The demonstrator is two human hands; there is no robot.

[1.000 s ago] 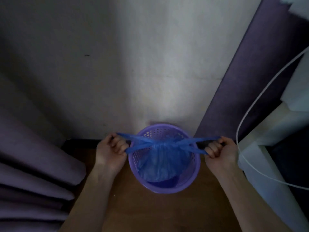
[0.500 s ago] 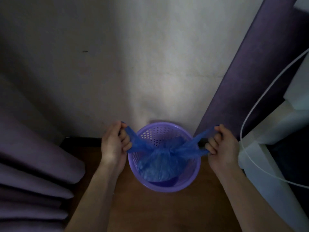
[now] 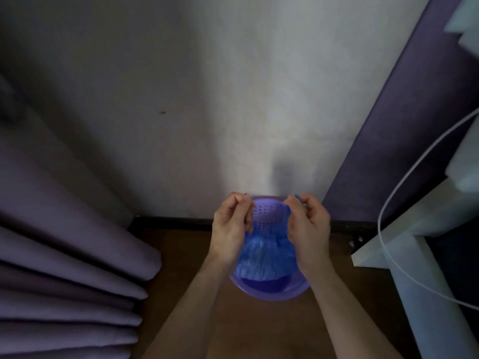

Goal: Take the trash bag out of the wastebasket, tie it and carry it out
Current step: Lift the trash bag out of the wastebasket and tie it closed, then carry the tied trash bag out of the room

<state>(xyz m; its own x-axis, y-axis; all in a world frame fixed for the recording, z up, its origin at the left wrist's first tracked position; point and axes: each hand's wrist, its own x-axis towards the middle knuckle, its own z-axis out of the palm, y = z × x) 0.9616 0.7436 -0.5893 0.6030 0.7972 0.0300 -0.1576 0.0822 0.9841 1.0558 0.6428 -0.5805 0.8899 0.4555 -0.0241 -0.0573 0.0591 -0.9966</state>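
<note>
A round purple perforated wastebasket (image 3: pixel 269 292) stands on the wooden floor against the wall. Inside it sits a blue trash bag (image 3: pixel 264 255), gathered and bunched at its top. My left hand (image 3: pixel 230 229) pinches one blue handle strip of the bag above the basket's left rim. My right hand (image 3: pixel 308 226) pinches the other strip above the right rim. Both hands are close together over the basket, and the bag's lower part stays inside it.
Purple curtain folds (image 3: pixel 64 268) fill the left side. A purple panel (image 3: pixel 404 104) leans at the right. White furniture (image 3: pixel 414 237) with a white cable (image 3: pixel 383 208) stands at the right. The wall (image 3: pixel 207 99) is right behind the basket.
My hands came inward from far apart to close together over the basket. The stretched handle strips went slack and the bag's top bunched up.
</note>
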